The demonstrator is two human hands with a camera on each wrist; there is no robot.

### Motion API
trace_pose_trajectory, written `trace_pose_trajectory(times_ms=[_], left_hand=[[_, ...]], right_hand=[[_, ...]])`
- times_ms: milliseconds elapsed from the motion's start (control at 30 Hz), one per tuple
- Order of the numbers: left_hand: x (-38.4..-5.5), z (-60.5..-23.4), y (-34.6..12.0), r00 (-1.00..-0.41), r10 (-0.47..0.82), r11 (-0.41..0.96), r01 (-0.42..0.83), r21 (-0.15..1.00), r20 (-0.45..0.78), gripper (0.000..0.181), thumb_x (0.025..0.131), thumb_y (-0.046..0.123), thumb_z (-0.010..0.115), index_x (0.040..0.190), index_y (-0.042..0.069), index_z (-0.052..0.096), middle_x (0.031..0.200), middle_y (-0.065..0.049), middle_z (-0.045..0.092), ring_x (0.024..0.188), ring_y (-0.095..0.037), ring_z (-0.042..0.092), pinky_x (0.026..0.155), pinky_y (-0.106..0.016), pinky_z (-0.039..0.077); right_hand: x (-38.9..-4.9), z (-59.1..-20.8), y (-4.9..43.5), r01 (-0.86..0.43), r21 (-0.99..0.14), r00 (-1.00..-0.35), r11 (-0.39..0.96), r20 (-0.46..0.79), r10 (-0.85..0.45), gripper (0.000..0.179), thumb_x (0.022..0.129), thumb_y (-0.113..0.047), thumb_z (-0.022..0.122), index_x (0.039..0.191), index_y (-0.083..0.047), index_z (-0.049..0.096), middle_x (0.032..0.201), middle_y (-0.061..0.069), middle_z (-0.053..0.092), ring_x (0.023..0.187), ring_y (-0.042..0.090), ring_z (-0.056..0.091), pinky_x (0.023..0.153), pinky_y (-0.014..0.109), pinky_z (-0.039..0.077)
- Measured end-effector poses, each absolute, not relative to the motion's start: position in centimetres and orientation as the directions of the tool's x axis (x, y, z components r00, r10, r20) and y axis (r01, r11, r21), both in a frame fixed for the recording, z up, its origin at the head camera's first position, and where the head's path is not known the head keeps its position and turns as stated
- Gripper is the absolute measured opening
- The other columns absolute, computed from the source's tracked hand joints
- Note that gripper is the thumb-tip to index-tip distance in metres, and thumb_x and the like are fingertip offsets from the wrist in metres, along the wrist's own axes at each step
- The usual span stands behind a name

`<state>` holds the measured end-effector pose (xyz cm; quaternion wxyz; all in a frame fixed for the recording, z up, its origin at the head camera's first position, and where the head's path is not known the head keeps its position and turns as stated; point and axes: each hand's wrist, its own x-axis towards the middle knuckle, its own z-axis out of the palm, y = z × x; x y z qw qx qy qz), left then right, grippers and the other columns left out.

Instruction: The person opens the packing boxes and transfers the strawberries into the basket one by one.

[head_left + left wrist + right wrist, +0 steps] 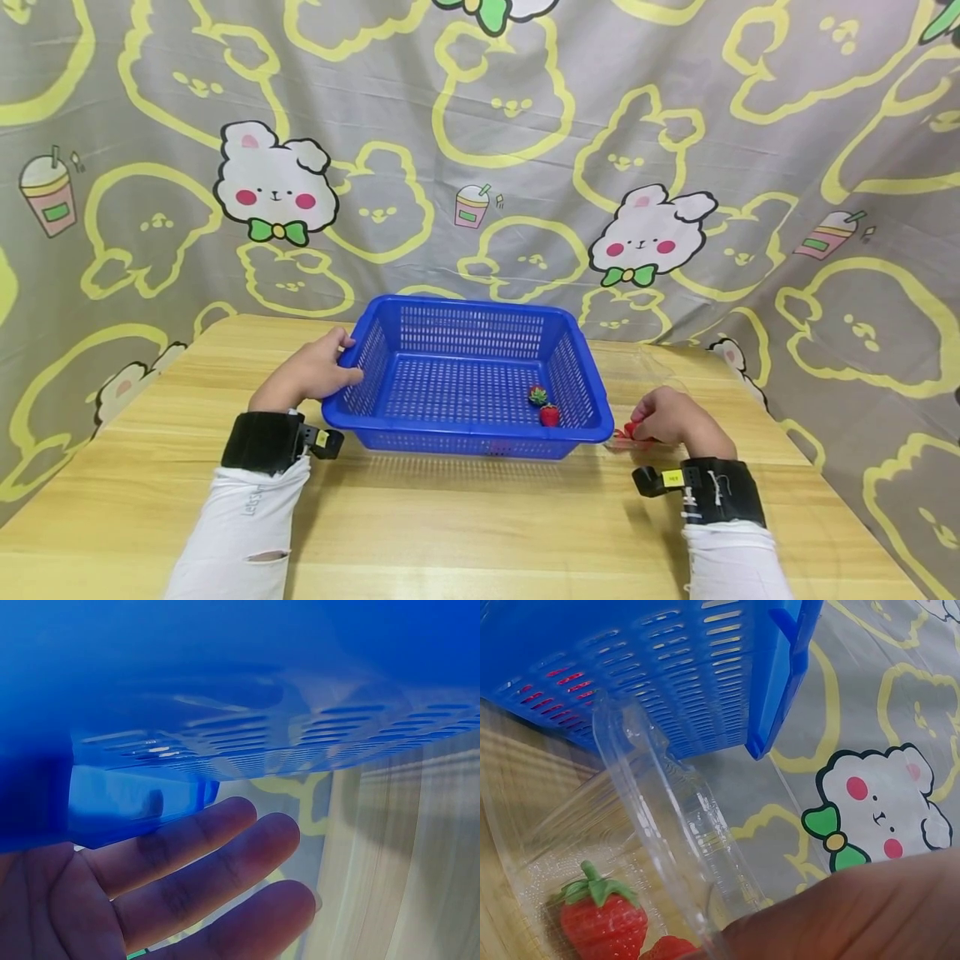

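Observation:
A blue plastic basket [468,431] with slotted walls stands on the table. My left hand [318,367] grips its left rim, thumb over the edge; in the left wrist view the fingers [247,859] extend below the rim, outside the wall. Inside the basket, near the right end, lie two strawberries, one leafy side up [537,395] and one red side up [550,415]. Right of the basket, my right hand [671,419] reaches into a clear plastic box [649,787] and pinches a strawberry [636,414], mostly hidden by the fingers. Another strawberry [604,922] with green leaves lies in the box.
The box's transparent lid [637,364] stands raised behind the right hand, close to the basket's right wall. Wooden table [480,525] stretches in front of the basket. A grey curtain [405,108] with rabbit prints hangs behind and at both sides.

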<state>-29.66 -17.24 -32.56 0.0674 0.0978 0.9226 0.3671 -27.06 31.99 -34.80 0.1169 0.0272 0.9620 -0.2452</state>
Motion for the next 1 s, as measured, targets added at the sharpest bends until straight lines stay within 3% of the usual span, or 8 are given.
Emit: trace_pose_trajectory(times_ms=[1000], left_hand=[[-29.73,-32.66,-17.47,-0.973,0.221,0.714,0.119,0.69,-0.061,0.044,0.094,0.014,0.058,0.128,-0.005,0.037,0.134,-0.035,0.045,0.103,-0.044,0.061,0.079,-0.051,0.055]], right_hand=[[-26.97,-34.48,31.87,0.074,-0.461,-0.982,0.884,-0.186,-0.014,0.016,0.08,-0.004,0.071,0.094,0.003,0.067,0.082,0.009,0.063,0.073,0.025,0.055,0.062,0.033,0.049]])
